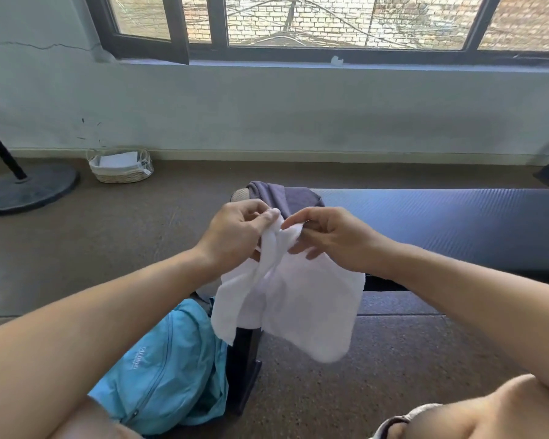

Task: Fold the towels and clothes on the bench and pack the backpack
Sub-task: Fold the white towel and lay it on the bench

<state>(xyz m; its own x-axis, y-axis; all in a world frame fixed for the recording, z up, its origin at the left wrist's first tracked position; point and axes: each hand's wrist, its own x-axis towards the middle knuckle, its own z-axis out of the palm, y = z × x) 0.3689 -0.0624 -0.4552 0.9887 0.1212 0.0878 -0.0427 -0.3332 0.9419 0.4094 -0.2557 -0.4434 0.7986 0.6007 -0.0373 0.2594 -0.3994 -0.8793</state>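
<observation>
Pinching soft, crumpled white towel [293, 299], left hand [235, 231] and right hand [333, 237], above padded ribbed bench [457, 223].

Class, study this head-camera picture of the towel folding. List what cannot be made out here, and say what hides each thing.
- Backpack: whether it is open; the left forearm and white towel cover parts of it.
- Grey garment on the bench: its full shape, hidden behind both hands, left and right.
- Basket contents: too small to identify.
- Bench's right end: cut off by the frame edge.
</observation>
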